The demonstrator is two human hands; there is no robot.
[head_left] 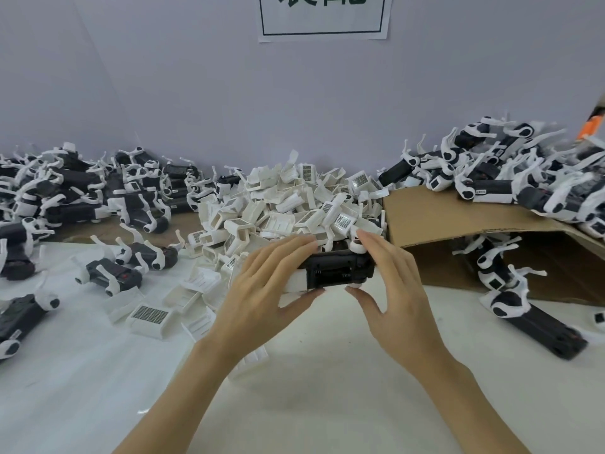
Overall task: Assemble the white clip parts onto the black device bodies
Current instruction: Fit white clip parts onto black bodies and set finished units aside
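Note:
Between my two hands, just above the white table, is a black device body (337,269) with its open end facing me. My left hand (262,290) holds its left side, fingers over the top and thumb underneath, and covers a white clip part (294,283) there. My right hand (393,283) holds its right side, fingers on top and thumb below near a small white piece (358,248). Right behind it lies a heap of loose white clip parts (288,204).
Piles of black-and-white devices lie at the left (65,191) and on a flattened cardboard box (458,217) at the right. Loose devices (111,273) and white clips (149,317) are scattered on the table (311,371). One device (537,319) lies at my right.

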